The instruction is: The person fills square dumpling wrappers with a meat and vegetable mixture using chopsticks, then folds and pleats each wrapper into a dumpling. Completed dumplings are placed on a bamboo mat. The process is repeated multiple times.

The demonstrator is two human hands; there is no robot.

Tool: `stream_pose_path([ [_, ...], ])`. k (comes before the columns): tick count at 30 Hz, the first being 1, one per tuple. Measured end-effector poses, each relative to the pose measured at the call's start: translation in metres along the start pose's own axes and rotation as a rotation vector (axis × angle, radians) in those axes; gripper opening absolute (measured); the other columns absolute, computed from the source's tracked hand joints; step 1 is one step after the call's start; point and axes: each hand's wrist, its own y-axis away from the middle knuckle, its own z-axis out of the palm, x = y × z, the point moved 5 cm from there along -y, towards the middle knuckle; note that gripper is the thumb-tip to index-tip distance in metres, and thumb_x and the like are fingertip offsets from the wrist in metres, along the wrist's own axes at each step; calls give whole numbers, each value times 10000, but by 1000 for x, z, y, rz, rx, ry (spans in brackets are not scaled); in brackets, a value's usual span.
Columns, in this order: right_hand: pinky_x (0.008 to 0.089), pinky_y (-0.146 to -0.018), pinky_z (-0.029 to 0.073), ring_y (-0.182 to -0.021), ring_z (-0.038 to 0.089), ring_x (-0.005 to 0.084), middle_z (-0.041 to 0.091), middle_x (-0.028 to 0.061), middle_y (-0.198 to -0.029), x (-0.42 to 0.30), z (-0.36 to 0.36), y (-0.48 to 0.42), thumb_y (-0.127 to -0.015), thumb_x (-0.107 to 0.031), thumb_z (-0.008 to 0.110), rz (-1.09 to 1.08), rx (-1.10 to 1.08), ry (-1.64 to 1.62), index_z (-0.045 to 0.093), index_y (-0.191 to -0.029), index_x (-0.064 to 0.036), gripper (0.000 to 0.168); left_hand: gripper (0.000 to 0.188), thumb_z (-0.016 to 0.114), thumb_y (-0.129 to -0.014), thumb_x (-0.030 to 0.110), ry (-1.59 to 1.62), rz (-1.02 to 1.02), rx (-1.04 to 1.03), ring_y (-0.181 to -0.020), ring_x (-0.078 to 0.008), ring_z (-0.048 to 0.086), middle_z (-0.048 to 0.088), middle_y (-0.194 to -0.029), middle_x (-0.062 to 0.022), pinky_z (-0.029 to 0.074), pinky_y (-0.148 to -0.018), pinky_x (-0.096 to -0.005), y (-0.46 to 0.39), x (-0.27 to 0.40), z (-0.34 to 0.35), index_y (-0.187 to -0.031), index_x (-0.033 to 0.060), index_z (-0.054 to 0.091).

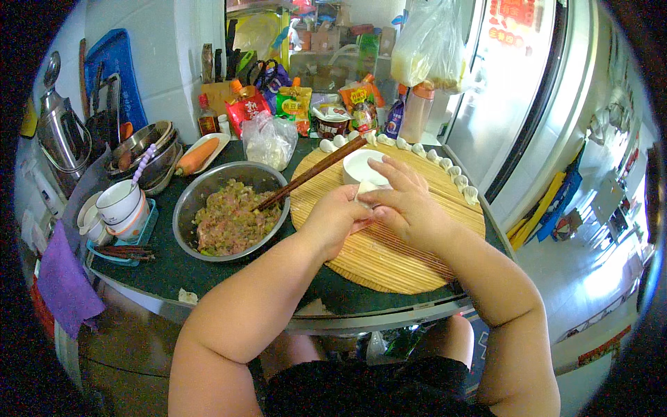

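Observation:
Both hands meet over a round slatted board (396, 263). My left hand (331, 216) holds a small pale dough wrapper (366, 189), seemingly a dumpling, by its edge. Fingers of my right hand (411, 203) press on the same dough from the other side, its outer fingers spread. Just beyond them stands a white bowl (357, 166), partly covered by the right hand. Small folded dumplings (432, 155) line the board's far and right rim. Left of the board, a steel bowl (180, 224) contains minced filling (229, 221), with wooden chopsticks (318, 169) leaning out over the board.
A carrot (199, 155) lies on a white dish behind the steel bowl. Stacked cups (119, 200) sit in a blue basket (152, 219) at left. Seasoning pouches (294, 107) and a bag of white dough or flour (268, 148) line the back. A plastic bag (430, 47) hangs above.

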Motion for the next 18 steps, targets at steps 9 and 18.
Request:
stream_pose_path([
  [9,478,-1021,225,-1276,266,369,339,159,-1360,12,-2,3,-815,-254,545,26,92,-27,624,-1046,-133,272,370,475,-776,-57,9,20,-9,-981,-156,561,560,-1074,-84,460,-856,-256,4,7,6,-1138,16,489],
  [18,427,-1005,273,-1208,363,354,441,171,-1271,36,-4,15,-799,-188,574,57,244,-206,628,-1006,-102,231,388,462,-808,-18,46,7,56,-1019,-169,557,552,-1116,-96,474,-841,-253,9,14,9,-1195,1,448],
])
